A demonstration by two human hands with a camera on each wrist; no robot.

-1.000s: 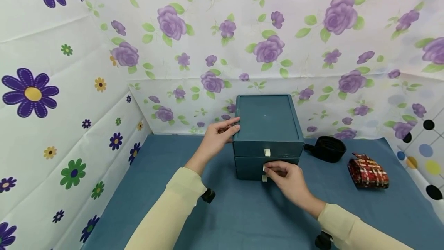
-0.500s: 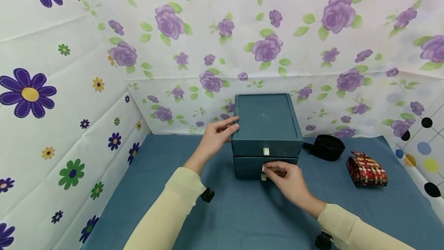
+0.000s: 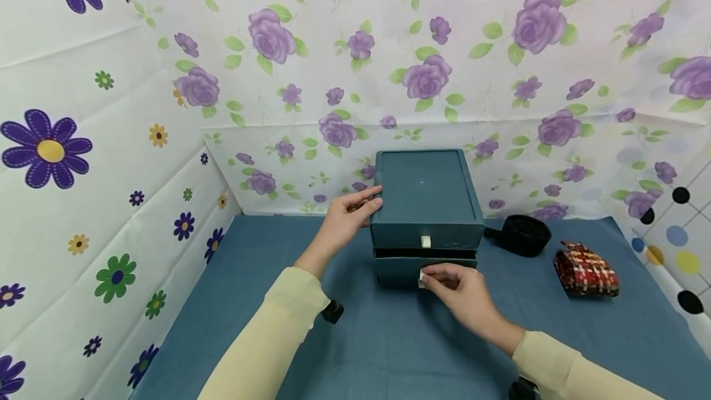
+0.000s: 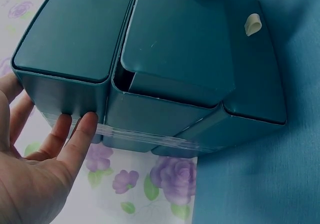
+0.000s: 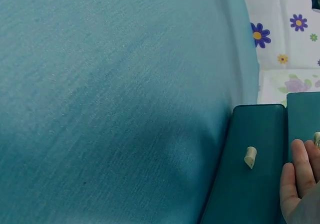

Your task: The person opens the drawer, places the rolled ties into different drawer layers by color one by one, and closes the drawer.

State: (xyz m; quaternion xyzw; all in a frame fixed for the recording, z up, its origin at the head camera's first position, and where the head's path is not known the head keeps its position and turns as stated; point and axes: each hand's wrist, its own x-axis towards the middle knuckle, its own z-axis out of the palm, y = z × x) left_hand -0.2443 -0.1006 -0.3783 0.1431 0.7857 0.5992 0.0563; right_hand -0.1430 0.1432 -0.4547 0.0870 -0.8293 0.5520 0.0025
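A dark teal drawer unit [image 3: 428,190] stands against the back cloth, with three drawers stacked in it and a pale pull tab on each. Its middle drawer [image 4: 180,39] sticks out a little, with a dark gap along the upper edge. My right hand [image 3: 463,295] pinches that drawer's tab [image 3: 421,279] between thumb and fingers. Over at the unit's left side, my left hand [image 3: 345,221] rests its extended fingertips on the wall near the top. The bottom drawer [image 5: 260,129] and the top drawer [image 4: 75,29] sit flush in the frame.
To the right of the unit lies a coiled black belt [image 3: 524,236], its end close to the unit's side. Further right is a folded red plaid cloth item [image 3: 586,270]. Blue cloth [image 3: 355,350] covers the table; flowered sheets [image 3: 311,79] hang behind and at the left.
The middle drawer has come out slightly toward the person, opening a dark gap under the top drawer. My right hand has moved a little nearer with the tab; my left hand has stayed put.
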